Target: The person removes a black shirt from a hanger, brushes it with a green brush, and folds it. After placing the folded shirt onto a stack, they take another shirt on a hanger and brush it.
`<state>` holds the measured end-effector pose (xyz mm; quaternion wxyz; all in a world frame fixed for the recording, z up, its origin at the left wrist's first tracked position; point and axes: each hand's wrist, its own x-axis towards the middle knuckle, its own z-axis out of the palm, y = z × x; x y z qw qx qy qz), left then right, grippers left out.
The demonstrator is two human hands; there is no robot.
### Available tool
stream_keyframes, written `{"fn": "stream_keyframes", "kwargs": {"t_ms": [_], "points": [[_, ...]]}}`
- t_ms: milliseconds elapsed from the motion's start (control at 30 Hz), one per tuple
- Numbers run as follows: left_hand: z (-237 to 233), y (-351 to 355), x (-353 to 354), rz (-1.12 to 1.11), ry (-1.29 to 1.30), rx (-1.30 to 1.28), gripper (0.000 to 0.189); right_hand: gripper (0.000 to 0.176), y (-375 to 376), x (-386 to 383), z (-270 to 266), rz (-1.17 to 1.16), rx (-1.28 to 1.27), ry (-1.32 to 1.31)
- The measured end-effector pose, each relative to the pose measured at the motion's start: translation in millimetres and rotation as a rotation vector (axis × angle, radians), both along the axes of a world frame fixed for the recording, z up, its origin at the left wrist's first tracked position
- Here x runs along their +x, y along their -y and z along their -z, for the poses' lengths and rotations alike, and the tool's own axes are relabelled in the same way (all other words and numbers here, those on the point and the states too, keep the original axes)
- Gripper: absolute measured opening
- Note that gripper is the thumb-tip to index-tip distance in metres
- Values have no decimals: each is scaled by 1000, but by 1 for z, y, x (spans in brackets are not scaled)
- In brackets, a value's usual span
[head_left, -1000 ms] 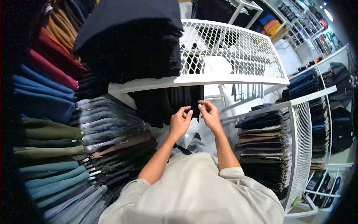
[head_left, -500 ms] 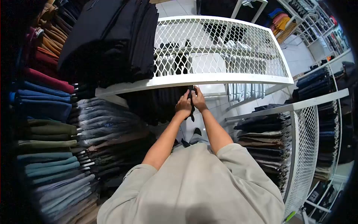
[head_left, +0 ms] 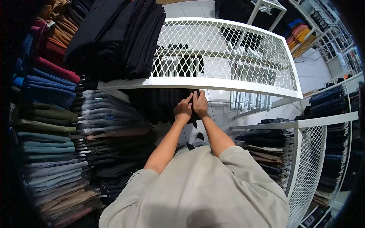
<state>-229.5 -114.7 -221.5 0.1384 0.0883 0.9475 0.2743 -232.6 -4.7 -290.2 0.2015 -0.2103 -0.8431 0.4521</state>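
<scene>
Black garments [head_left: 159,102] hang in a tight row beneath the white mesh shelf [head_left: 197,81]. My left hand [head_left: 183,109] is at the right end of this row, its fingers closed on the edge of a black garment. Close beside it, my right hand [head_left: 200,104] grips the outer side of the same garment, fingers pointing up toward the shelf's front bar. The cloth and the shelf partly hide my fingertips. Below my hands, a dark tip of the garment hangs down.
A stack of folded black garments [head_left: 114,41] lies on the shelf's left part. White hangers [head_left: 251,100] hang under its right side. Folded trousers [head_left: 49,148] fill racks at my left. Another white mesh rack [head_left: 308,159] with dark folded clothes [head_left: 266,148] stands at my right.
Both hands have shifted slightly, staying close together at the end of the row. The narrow black garment between them now sits closer against the other hanging garments. The view has tilted a little.
</scene>
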Motion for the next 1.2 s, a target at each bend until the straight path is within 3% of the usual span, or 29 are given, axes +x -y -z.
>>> {"fn": "stream_keyframes", "kwargs": {"t_ms": [67,133,200,400,433,600,667,800,900,1000,1067,1200], "points": [[4,2,3,-6,-22,67,54,37,3,1,-12,52,-3,4],[0,2,9,-29,-7,55,54,36,2,11,-9,65,134,-232],[4,4,16,-43,12,39,54,34,0,22,-8,99,173,-211],[18,11,48,47,-72,167,55,37,-21,93,-6,51,142,207],[15,12,52,80,-49,157,54,38,-19,110,-8,81,86,77],[-1,13,67,281,-18,214,50,39,-19,187,-14,253,137,73],[-5,10,78,326,-162,311,49,37,-16,219,-25,266,189,57],[-44,15,111,440,-119,414,61,33,1,296,-67,308,218,84],[-66,13,136,569,-365,500,75,27,16,359,-113,346,226,51],[-102,-1,164,727,-432,609,64,24,28,423,-166,421,218,83],[-127,-12,184,971,-228,638,40,24,28,465,-180,472,239,75],[-175,-34,241,1258,-14,740,32,34,42,532,-230,745,501,155]]}}
